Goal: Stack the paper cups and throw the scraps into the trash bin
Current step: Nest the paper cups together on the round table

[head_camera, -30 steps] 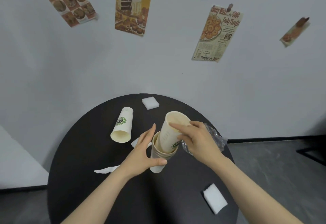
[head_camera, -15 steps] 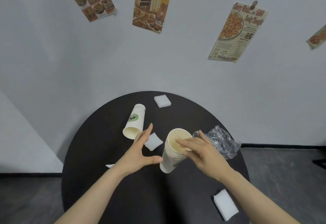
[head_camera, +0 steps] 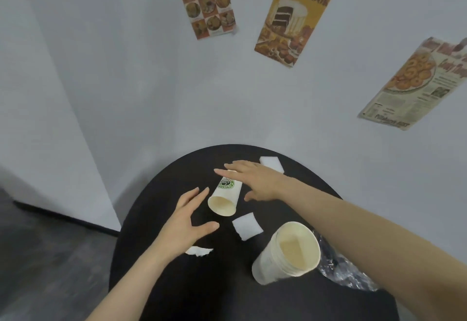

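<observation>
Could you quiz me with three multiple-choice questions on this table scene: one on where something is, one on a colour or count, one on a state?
1. Where is the right hand?
A over the lying cup
B on the cup stack
C off the table

2. What colour is the lying cup's logo?
A red
B green
C blue

3. How does the cup stack stand?
A crushed
B on its side
C upright, unheld

Answers: 1 A, its fingers reach over that cup; 2 B, a green round mark; 3 C, its mouth faces up, both hands away.
</observation>
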`<state>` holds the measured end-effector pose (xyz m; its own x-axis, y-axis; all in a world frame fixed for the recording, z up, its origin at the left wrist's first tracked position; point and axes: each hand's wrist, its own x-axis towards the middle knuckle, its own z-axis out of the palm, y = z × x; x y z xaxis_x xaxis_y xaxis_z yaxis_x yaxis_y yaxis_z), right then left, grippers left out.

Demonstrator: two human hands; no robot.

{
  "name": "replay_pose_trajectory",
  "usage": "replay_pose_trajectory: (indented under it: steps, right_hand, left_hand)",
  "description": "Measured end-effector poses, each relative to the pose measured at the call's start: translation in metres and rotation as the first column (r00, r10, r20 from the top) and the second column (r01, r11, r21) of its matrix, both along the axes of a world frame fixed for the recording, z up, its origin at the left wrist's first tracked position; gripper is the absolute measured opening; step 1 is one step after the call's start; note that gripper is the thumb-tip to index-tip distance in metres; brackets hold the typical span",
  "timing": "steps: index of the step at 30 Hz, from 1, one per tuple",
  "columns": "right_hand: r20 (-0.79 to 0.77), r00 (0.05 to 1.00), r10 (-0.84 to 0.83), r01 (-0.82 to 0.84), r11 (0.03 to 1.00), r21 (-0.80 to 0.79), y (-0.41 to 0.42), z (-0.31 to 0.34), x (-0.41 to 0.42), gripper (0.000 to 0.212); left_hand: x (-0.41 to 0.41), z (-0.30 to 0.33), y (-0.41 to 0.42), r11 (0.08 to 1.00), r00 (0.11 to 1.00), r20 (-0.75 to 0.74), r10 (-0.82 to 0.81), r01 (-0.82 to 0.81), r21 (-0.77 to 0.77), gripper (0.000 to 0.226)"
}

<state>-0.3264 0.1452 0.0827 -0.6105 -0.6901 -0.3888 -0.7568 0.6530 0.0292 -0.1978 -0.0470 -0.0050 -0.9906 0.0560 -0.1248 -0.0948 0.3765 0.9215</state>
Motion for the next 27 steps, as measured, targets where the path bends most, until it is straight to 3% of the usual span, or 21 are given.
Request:
replay_pose_trajectory:
  steps: [7,12,15,18,21,24,27]
  right_hand:
    - [0.079,0.976,0.202,-0.216,0.935,0.280,-0.025,-0.058,-0.041,0.121]
    - [0.100,0.922,0.374,-0.381,0.837,0.392,-0.032,-0.100,-0.052,0.117]
    - [0.083,0.897,0.434,-0.431,0.819,0.378,-0.031,-0.112,-0.058,0.107]
    - [0.061,0.936,0.345,-0.350,0.906,0.237,-0.030,-0.107,-0.064,0.093]
    - [0.105,0.991,0.084,-0.074,0.993,-0.096,-0.025,-0.078,-0.058,0.092]
    - [0.300,0.944,-0.136,0.268,0.847,-0.460,-0.013,-0.035,-0.036,0.095]
    - [0.383,0.901,-0.202,0.417,0.643,-0.642,0.007,0.007,-0.003,0.092]
  left_hand:
    - [-0.001,-0.002,-0.020,0.991,0.992,-0.003,0.127,-0.127,-0.041,0.077]
    - [0.007,-0.012,-0.031,0.983,0.983,-0.017,0.182,-0.182,-0.031,0.073]
    - [0.011,-0.018,-0.030,0.983,0.983,-0.008,0.182,-0.183,-0.019,0.069]
    - [0.012,-0.020,-0.027,0.984,0.985,-0.001,0.173,-0.173,-0.030,0.068]
    - [0.008,-0.012,-0.022,0.989,0.989,-0.021,0.147,-0.147,-0.018,0.067]
    - [-0.004,0.008,-0.011,0.993,0.991,-0.069,0.113,-0.114,-0.007,0.072]
    - [-0.015,0.039,0.010,1.000,0.990,-0.143,0.009,-0.011,-0.012,0.086]
